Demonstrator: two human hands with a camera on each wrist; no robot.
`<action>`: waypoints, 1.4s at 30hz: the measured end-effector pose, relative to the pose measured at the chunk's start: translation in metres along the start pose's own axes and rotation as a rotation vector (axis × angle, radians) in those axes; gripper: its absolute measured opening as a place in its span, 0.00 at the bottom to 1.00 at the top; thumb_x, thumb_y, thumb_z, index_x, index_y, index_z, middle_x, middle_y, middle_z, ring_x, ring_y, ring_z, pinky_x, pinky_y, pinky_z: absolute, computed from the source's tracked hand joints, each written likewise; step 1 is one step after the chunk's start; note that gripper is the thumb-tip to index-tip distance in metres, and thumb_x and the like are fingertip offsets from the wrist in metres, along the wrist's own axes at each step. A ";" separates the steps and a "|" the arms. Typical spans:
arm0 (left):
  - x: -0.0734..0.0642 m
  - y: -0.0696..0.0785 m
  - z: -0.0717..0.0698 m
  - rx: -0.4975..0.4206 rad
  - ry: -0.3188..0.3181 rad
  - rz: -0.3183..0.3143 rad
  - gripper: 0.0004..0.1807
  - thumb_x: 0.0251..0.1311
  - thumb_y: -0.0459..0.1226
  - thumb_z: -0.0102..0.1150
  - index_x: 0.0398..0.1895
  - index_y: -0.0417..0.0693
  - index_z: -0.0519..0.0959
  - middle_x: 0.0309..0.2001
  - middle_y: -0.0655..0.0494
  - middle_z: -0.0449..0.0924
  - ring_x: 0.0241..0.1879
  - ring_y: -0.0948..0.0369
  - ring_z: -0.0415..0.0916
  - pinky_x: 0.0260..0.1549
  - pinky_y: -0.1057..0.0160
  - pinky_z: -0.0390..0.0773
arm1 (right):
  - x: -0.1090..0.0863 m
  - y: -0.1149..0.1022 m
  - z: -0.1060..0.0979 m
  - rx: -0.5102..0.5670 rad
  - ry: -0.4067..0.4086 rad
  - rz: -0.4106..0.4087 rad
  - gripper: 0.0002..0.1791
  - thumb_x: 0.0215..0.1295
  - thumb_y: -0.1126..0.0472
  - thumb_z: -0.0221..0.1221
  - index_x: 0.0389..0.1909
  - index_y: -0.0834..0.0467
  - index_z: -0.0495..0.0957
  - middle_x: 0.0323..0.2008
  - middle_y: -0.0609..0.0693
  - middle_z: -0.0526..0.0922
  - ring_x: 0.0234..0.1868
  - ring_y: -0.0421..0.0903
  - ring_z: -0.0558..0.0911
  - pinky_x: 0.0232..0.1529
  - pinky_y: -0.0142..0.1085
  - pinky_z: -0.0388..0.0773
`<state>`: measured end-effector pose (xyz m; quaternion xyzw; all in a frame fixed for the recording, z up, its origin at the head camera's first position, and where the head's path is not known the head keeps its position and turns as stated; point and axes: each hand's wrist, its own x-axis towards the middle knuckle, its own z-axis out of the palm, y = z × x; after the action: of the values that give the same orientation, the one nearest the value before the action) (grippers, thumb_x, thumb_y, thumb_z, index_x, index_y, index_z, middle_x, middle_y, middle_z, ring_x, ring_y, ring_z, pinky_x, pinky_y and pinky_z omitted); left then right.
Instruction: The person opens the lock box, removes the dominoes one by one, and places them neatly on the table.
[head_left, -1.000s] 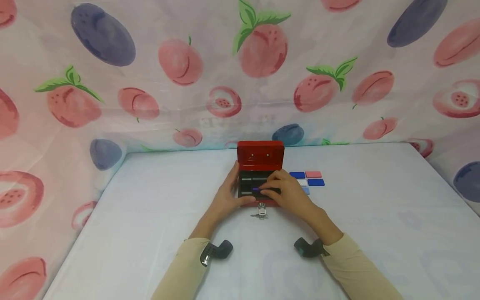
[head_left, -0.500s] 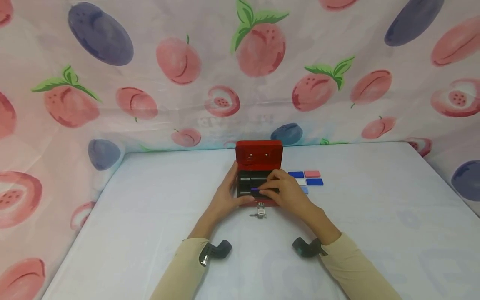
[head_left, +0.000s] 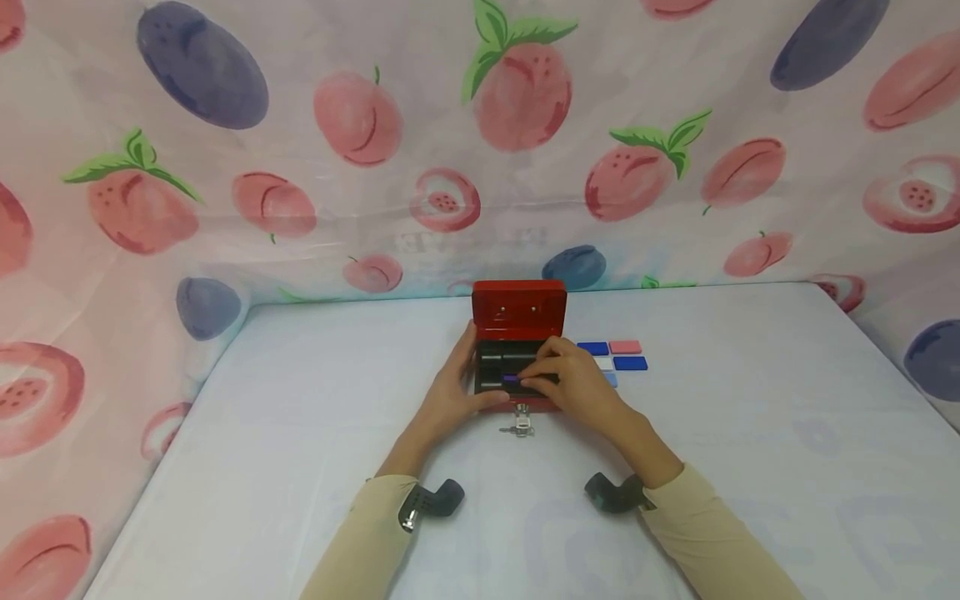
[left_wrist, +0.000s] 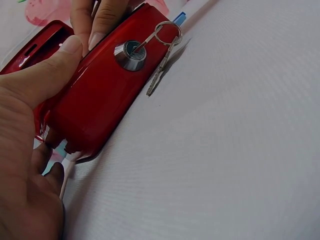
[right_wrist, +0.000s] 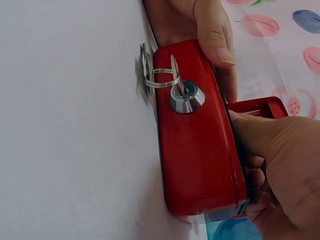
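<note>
A red cash box [head_left: 519, 310] stands with its lid raised, its black tray [head_left: 491, 358] showing inside. My left hand [head_left: 447, 392] holds the box at its left side, the thumb over the front rim and the fingers along the side wall. Inside the tray lies a small purple tile [head_left: 511, 377], its right end between the fingertips of my right hand [head_left: 577, 383]. The wrist views hide that tile behind the box's front wall. A key on a ring [left_wrist: 167, 35] sits in the silver lock [left_wrist: 131, 55] on the front.
To the right of the box, flat coloured tiles lie in rows: a pink one [head_left: 626, 347], two dark blue ones [head_left: 630, 363], a white one [head_left: 604, 364] and a light blue one [head_left: 612, 380]. A fruit-patterned cloth [head_left: 300, 125] rises behind the white table [head_left: 337, 350].
</note>
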<state>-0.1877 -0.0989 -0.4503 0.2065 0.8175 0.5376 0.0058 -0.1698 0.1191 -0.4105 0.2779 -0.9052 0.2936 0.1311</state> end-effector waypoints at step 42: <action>-0.001 0.001 -0.001 -0.013 -0.003 0.003 0.59 0.48 0.48 0.73 0.75 0.73 0.40 0.73 0.76 0.42 0.72 0.67 0.43 0.66 0.55 0.57 | 0.005 -0.014 -0.004 -0.077 -0.054 0.100 0.03 0.61 0.61 0.64 0.33 0.56 0.82 0.36 0.47 0.70 0.40 0.45 0.74 0.49 0.40 0.79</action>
<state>-0.1871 -0.0999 -0.4489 0.2082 0.8138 0.5425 0.0075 -0.1651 0.1102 -0.3990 0.2349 -0.9318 0.2571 0.1023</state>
